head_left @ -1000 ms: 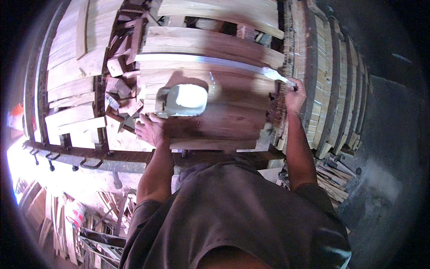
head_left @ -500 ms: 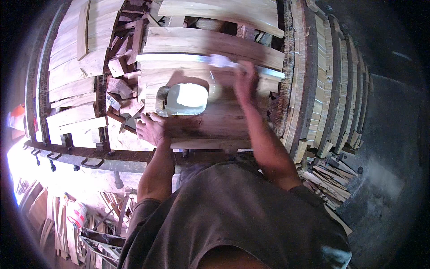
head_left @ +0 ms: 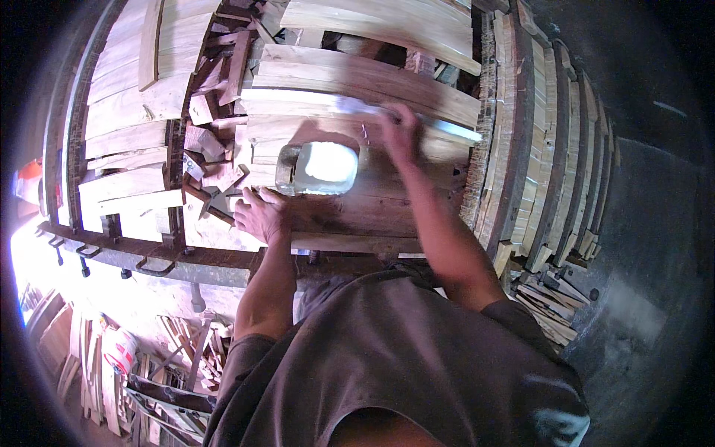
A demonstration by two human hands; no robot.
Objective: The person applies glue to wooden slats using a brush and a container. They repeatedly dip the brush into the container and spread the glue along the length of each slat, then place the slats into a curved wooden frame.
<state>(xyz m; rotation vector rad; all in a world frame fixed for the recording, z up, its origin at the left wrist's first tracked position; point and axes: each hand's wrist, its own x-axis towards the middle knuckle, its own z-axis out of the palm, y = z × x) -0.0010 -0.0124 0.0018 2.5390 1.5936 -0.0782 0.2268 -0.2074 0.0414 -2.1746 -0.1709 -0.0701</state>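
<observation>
My left hand (head_left: pixel 259 214) lies flat, fingers spread, on the near left corner of a stack of curved wooden boards (head_left: pixel 357 205). My right hand (head_left: pixel 400 134) is closed around a long pale strip (head_left: pixel 447 130) lying across the top board, blurred by motion. The strip sticks out to the right past my fingers. A clear container of white stuff (head_left: pixel 316 168) stands on the boards between my two hands.
Small wood offcuts (head_left: pixel 212 160) pile up left of the boards. Stacks of thin slats (head_left: pixel 555 171) stand on edge to the right. A dark metal rail with hooks (head_left: pixel 141 257) runs along the near edge. Loose slats and a bucket (head_left: pixel 119 350) lie on the floor at lower left.
My right hand has slid leftward along the pale strip, from its right end to near the middle of the boards. My left hand has stayed put.
</observation>
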